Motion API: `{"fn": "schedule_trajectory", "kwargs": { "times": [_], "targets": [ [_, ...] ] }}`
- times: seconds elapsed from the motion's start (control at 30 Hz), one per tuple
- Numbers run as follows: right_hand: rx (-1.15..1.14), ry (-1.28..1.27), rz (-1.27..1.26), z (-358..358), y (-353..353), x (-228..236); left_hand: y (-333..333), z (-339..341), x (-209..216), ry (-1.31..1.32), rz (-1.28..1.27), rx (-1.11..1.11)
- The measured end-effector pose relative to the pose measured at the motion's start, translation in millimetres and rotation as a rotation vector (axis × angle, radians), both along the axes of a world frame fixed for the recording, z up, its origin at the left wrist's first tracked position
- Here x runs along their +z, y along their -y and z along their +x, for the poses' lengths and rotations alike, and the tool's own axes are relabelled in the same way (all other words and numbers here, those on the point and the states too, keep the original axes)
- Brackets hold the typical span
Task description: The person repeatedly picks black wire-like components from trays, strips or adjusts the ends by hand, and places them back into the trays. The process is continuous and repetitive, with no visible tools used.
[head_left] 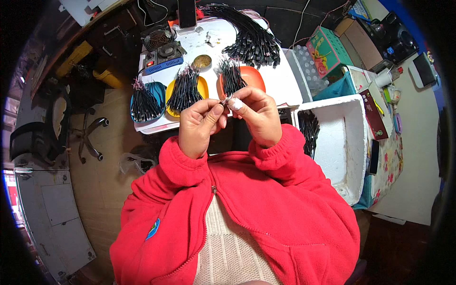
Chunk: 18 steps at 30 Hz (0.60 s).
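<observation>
My left hand (202,124) and my right hand (262,118) meet fingertip to fingertip in front of my chest. Both are closed in a pinch on a small dark piece with a shiny bit (223,101), too small to name. A white wrap (234,103) covers a fingertip of my right hand. Just beyond the hands, an orange bowl (254,78) holds a bundle of short black cables (232,78). To its left stand a yellow bowl (204,86) and a blue bowl (160,90), each with more black cables whose thin wire ends stick out.
A white table (209,35) carries the bowls, a small blue-fronted device (164,64), a round tin (202,61) and a large heap of black cables (251,40). At right, a white foam box (349,102) holds more cables. A wheeled chair (85,133) is at left.
</observation>
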State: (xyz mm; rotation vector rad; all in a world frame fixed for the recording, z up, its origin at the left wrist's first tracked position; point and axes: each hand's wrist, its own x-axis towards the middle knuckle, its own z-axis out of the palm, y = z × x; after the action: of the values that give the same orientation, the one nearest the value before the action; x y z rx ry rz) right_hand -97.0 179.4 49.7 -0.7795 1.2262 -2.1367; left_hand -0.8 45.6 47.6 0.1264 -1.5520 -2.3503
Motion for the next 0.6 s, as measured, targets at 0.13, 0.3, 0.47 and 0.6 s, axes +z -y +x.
{"fn": "schedule_trajectory", "kwargs": {
  "times": [0.13, 0.3, 0.47, 0.6],
  "targets": [
    [0.159, 0.41, -0.215, 5, 10, -12, 0, 1, 0, -0.028, 0.081, -0.013],
    [0.106, 0.304, -0.12, 3, 5, -7, 3, 4, 3, 0.004, 0.016, -0.06],
    [-0.002, 0.045, 0.045, 4, -4, 3, 0, 6, 3, 0.024, -0.008, -0.05],
    [0.066, 0.271, -0.054, 5, 1, -3, 1, 7, 2, -0.001, -0.017, -0.084]
  ]
}}
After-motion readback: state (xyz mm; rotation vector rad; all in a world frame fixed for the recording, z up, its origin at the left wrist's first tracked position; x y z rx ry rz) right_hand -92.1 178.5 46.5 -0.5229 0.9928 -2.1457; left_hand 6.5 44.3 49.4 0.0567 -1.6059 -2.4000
